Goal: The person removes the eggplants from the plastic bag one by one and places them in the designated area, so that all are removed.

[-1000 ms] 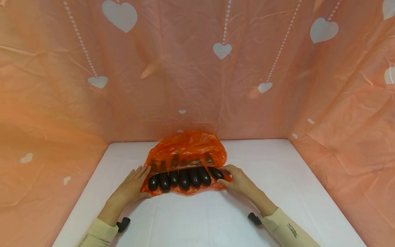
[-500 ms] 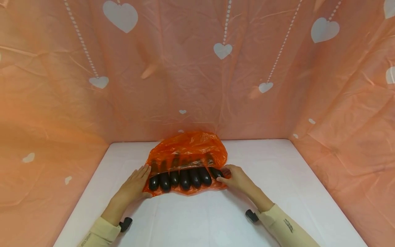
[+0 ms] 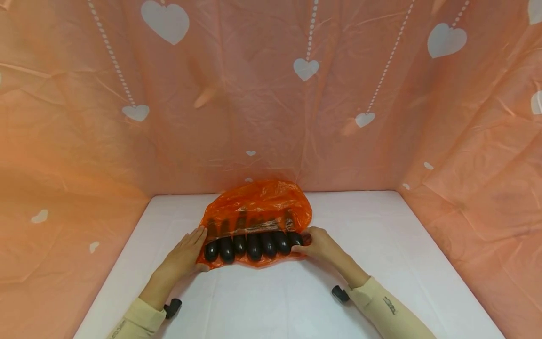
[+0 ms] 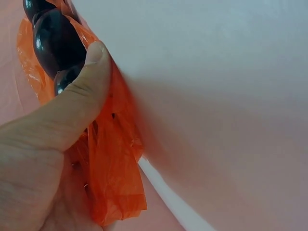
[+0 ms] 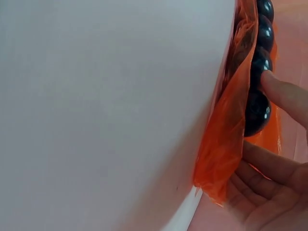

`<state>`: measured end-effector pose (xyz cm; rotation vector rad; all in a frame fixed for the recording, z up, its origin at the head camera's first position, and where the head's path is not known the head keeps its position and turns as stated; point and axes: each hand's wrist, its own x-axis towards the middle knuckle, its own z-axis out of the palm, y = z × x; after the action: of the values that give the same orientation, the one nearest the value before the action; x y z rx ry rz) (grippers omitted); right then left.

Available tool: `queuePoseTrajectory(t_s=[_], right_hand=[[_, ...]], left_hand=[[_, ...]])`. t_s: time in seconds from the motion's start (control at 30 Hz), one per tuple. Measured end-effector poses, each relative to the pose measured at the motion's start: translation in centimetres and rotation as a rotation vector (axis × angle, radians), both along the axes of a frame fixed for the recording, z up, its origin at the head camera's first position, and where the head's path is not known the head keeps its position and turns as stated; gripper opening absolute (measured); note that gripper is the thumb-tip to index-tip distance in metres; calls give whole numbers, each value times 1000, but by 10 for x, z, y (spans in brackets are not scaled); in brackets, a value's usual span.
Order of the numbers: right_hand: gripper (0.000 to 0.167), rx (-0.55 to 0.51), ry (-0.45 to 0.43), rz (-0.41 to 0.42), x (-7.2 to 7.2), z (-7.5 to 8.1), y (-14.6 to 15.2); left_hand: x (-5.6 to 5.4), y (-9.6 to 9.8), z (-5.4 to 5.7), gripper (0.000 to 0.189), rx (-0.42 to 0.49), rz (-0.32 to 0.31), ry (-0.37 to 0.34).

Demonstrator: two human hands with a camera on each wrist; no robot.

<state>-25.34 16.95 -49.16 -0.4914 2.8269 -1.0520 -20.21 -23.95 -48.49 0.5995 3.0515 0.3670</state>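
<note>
Eggplants [image 3: 254, 248]: far centre of table [image 3: 254, 301], near ends uncovered by orange bag [image 3: 262, 195]; probably firm, slick; hold mid-body.
Left hand [image 3: 179, 254]: straight-fingered, touching bag's left edge.
Right hand [image 3: 320, 245]: clasps rightmost eggplant [image 3: 295, 238].

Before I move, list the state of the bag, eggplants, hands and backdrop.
Orange bag: open at its near side.
Eggplants: lying side by side, partly inside the bag.
Left hand: fingers straight, touching the bag's side.
Right hand: holding the end eggplant.
Backdrop: hanging, creased.
</note>
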Motion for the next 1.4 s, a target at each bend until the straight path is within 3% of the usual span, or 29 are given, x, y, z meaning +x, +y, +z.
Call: queuePoseTrajectory(t_s=[0.5,0.8,1.2,1.4], right_hand=[[25,37,-7,-30,4,0,-4],[23,53,25,-23,10,8,-3],[27,-18,91,19,21,19,7],[34,-63,71,-13,29,24,15]], left_hand=[[0,0,2,106,-2,3,-9],[-1,1,2,107,-2,3,-15],[-1,1,2,107,-6,2,-9],[0,2,3,107,0,5,-18]])
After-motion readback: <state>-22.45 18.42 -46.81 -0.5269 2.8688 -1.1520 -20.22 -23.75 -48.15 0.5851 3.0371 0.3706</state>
